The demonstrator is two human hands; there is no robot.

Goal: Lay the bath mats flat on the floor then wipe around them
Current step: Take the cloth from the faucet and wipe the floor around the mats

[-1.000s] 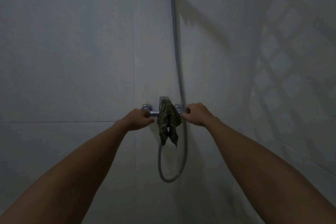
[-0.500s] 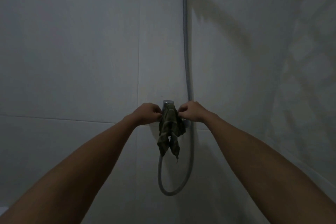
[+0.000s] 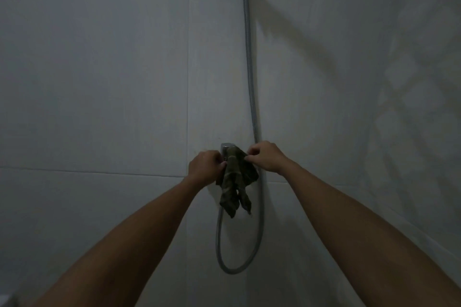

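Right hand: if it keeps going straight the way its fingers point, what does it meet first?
The right hand points left at the cloth it already pinches; just behind sits the chrome tap, though depth is unclear.

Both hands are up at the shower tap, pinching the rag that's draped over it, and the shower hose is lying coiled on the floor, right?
Not quite. The head view shows the shower hose hanging down the wall and looping below the tap, not coiled on the floor. The rest holds: the left hand and right hand pinch the rag draped over the tap.
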